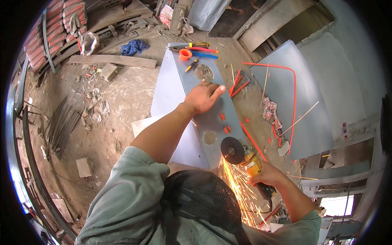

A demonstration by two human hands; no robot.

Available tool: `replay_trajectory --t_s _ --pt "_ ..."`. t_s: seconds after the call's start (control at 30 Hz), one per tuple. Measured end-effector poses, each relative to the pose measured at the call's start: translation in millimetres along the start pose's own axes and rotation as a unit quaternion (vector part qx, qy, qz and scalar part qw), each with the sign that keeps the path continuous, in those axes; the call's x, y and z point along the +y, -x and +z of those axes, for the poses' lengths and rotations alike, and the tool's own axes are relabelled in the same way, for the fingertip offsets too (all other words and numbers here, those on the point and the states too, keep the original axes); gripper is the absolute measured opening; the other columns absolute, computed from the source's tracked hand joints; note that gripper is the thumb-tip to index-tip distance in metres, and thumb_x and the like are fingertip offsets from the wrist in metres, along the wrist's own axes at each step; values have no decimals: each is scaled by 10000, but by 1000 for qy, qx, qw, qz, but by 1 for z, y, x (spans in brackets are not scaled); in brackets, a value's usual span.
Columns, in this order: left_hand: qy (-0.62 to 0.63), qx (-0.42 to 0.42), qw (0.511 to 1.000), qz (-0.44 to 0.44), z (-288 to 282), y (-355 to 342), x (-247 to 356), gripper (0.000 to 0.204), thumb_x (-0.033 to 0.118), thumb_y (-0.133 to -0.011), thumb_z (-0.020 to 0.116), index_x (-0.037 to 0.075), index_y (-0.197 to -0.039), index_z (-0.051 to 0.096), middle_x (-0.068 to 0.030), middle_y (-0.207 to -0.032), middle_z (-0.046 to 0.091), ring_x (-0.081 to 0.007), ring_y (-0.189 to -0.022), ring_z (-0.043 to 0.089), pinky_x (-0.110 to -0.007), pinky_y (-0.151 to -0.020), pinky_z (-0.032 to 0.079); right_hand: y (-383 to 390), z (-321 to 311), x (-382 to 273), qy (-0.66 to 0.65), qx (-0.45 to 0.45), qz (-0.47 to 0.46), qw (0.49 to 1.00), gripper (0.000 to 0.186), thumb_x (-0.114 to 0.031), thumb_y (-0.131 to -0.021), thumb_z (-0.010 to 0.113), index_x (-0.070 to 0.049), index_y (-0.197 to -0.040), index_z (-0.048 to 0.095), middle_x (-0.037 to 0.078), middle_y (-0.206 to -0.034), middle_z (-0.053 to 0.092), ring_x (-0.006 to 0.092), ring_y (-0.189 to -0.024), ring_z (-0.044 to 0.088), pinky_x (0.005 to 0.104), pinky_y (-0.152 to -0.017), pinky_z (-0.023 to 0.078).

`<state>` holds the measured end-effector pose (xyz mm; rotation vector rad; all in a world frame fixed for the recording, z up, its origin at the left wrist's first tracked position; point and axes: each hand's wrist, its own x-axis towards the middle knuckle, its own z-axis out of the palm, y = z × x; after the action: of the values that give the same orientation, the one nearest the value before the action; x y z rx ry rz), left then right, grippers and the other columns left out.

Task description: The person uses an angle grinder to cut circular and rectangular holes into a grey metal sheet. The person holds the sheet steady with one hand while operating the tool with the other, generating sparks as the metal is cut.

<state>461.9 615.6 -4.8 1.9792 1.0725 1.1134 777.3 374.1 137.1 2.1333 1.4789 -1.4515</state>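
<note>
A worker cuts into a long grey metal panel [204,118] with a yellow angle grinder [250,161], its dark disc [232,150] biting the panel's near end at lower centre of the frame and throwing a fan of orange sparks [237,188] down toward the lower edge. The right hand [266,174] is wrapped tight around the grinder's body at lower right. The left hand [203,96] lies flat at mid-frame, fingers spread and pressed on the panel to steady it, gripping nothing. Two round holes show in the sheet, one just left of the disc [210,138] and one beyond the left hand [203,72].

The cutting step appears to be under way; by the look of it, the next move calls for a firm hold on the tool, the bracing hand kept well clear of the disc, and the sheet held still.

Short red pieces [223,123] lie scattered on the panel near the disc. At the panel's far end, upper centre, sit an orange tape roll [185,54], a screwdriver with a yellow and black handle [199,44] and red and blue tubes [204,52]. A second grey sheet [302,110] lies to the right, with a bent red conduit [293,81] across it. Stacked red sacks [57,24] fill the upper left, and a crumpled blue cloth [134,47] lies on the dirt floor [102,134] nearby. No readable labels or signs can be made out.
</note>
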Motion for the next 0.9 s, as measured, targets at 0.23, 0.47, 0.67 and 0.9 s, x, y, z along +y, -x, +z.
replay_trajectory --t_s 0.23,0.47,0.67,0.9 --pt "27 19 999 4 1 3 -1 717 570 -1202 298 -17 -1245 707 -296 -1289 715 -493 -1348 603 -546 -1348 313 11 -20 -16 -41 0 -14 999 726 -85 -758 932 -10 -1393 589 95 -985 727 196 -792 759 363 -728 618" --pt "50 7 999 -21 -6 0 2 758 600 -1195 295 -43 -1178 697 -323 -1203 704 -522 -1238 611 -529 -1186 443 2 -30 -11 13 -6 -23 1000 698 -103 -765 927 -23 -1372 591 93 -978 730 192 -786 763 357 -727 620" --pt "53 12 998 -21 -8 2 4 792 630 -1185 288 -46 -1126 697 -318 -1099 696 -507 -1173 619 -529 -1076 480 -4 -29 -10 35 -13 -14 999 723 -131 -767 939 -11 -1391 594 108 -969 758 191 -776 770 356 -723 619" --pt "47 17 999 -19 -6 1 1 827 667 -1177 282 -42 -1155 709 -331 -1145 716 -503 -1199 625 -537 -1099 477 -8 -29 -10 36 -18 -12 999 719 -139 -771 943 -2 -1385 595 106 -961 764 187 -768 767 355 -716 617"
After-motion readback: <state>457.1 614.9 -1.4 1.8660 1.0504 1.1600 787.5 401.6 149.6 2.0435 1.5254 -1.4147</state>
